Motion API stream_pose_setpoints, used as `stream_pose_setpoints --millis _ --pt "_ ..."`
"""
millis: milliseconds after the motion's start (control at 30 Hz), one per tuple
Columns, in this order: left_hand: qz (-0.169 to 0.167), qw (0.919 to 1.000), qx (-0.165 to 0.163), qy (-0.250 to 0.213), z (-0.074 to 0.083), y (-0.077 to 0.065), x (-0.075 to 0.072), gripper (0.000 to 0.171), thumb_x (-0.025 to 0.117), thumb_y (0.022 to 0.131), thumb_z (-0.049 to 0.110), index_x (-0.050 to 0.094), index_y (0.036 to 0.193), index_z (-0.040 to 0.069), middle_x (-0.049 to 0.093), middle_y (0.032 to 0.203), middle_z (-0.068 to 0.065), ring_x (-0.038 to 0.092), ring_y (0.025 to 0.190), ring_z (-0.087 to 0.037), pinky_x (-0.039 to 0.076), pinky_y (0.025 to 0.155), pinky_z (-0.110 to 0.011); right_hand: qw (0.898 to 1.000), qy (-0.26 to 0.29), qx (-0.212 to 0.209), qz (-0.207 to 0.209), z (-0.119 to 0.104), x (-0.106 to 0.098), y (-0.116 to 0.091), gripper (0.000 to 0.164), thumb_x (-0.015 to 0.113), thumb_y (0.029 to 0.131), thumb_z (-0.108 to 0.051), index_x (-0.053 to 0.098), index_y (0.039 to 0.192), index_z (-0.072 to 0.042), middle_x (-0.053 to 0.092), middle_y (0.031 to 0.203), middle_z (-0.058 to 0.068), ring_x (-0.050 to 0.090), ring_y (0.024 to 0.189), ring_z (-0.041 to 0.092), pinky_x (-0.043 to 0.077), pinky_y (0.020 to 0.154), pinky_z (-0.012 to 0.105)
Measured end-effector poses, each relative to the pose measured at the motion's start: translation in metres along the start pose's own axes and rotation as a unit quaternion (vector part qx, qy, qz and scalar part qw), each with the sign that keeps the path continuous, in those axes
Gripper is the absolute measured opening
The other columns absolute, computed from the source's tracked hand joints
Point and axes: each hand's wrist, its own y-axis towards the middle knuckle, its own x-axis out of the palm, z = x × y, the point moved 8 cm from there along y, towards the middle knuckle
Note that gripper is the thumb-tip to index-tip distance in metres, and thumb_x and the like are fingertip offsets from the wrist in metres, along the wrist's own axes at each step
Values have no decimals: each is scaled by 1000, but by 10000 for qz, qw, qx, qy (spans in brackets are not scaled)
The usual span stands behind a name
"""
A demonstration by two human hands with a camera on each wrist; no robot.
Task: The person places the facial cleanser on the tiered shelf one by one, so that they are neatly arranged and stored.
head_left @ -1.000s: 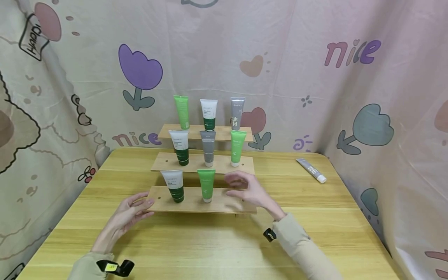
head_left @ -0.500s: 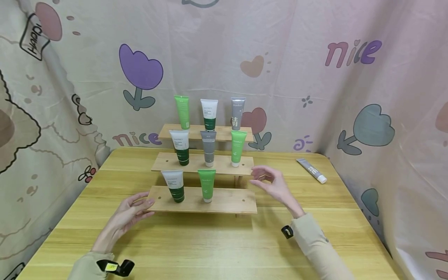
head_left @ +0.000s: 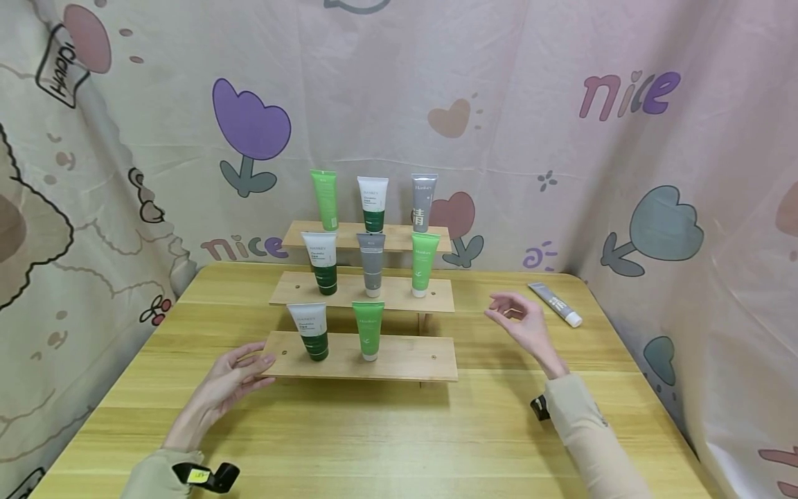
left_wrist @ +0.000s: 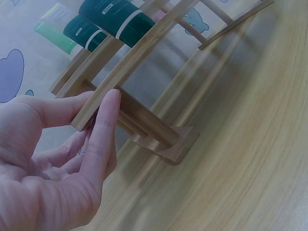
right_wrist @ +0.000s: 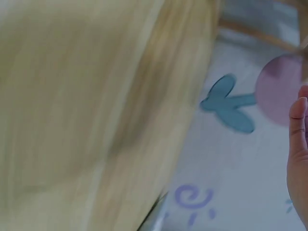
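My left hand (head_left: pixel 224 381) pinches the left end of the lowest tier of a three-tier wooden display rack (head_left: pixel 408 357). In the left wrist view, thumb and fingers grip that board end (left_wrist: pixel 91 108) from above and below. On this tier stand a white-and-dark-green squeeze tube (head_left: pixel 312 333) and a green squeeze tube (head_left: pixel 369 331), with bare board to their right. My right hand (head_left: pixel 526 329) hovers over the table right of the rack, fingers loosely bent, holding nothing. Nearest to it, a grey squeeze tube (head_left: pixel 555 303) with a white cap lies on its side.
The middle tier carries a white-and-green tube (head_left: pixel 321 263), a grey one (head_left: pixel 371 265) and a green one (head_left: pixel 423 263). Three more tubes stand on the top tier (head_left: pixel 399 238). A printed curtain (head_left: pixel 499 152) hangs behind and beside the wooden table (head_left: pixel 374 443).
My right hand has moved right, from over the lowest tier's right part out past the rack toward the lying grey tube. The left hand keeps its grip on the rack.
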Motion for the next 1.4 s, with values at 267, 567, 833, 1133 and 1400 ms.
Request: stream_pose_setpoints --millis 267,567,833,1133,1400 --pt "25 10000 -5 25 0 0 0 77 59 102 13 9 156 -10 56 118 4 65 100 -6 62 93 -24 9972 -523 384 371 54 -37 -6 30 77 82 8 67 111 13 67 92 33 61 74 -2 57 66 9" --pt "56 10000 -42 16 -1 0 -1 78 60 102 13 9 156 -9 55 118 3 65 99 -7 62 93 -25 9892 -1275 500 522 106 -73 -15 33 78 83 2 67 113 9 69 97 28 58 80 -7 53 71 9" --pt "79 10000 -40 -20 -1 0 0 77 60 102 13 10 156 -9 57 116 4 65 98 -7 62 93 -25 9777 -1877 889 325 123 -92 -18 38 76 86 -1 64 120 11 67 117 32 64 104 32 55 97 33" --pt "54 10000 17 -4 0 0 0 77 60 102 12 10 156 -10 58 115 5 65 99 -6 62 93 -25 9625 -2241 1523 -152 141 -105 -24 51 73 91 -11 55 134 9 47 142 38 40 134 56 30 116 70" --pt "-4 10000 58 -52 2 -2 0 78 60 102 12 8 156 -11 59 114 6 66 97 -8 62 92 -23 9548 -2363 1726 -512 144 -107 -26 59 71 91 -10 46 140 14 35 149 40 32 138 59 25 119 70"
